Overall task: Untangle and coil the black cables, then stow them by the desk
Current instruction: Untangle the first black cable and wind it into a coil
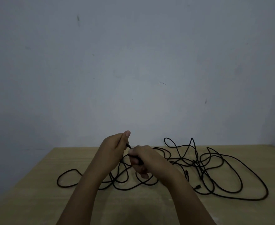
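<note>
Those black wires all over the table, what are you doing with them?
A person is sorting out a mess of black cables lying in loose, crossing loops on a wooden desk. The left hand and the right hand are raised just above the desk, close together, each gripping a bit of cable near the left part of the tangle. Nothing looks coiled yet; most of the cable still sprawls to the right, with a plug end lying loose.

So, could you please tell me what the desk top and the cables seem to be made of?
The desk looks like pale wood or wood-look laminate: beige, faintly grained, matte. The cables look rubber- or plastic-sheathed: thin, black, dull, bending in loose springy loops. The dim light leaves both uncertain.
</note>
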